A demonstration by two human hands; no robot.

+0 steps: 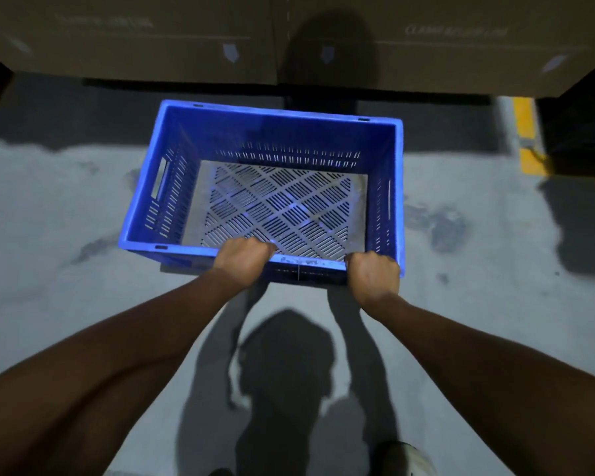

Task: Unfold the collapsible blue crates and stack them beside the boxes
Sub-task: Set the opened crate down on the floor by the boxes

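Open floor (49,218) left and right of blue crate (272,132); cardboard boxes (134,39) walling off the far side; near rim gripped by left hand (243,257) and right hand (375,274); interior open from above.

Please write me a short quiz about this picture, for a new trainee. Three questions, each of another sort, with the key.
1. True or false: the walls of the crate stand upright.
2. Where do the left hand and the right hand grip the crate? A) near rim B) side handles C) far rim
3. Fill in: beyond the crate stand cardboard ____.
Key: 1 true; 2 A; 3 boxes.
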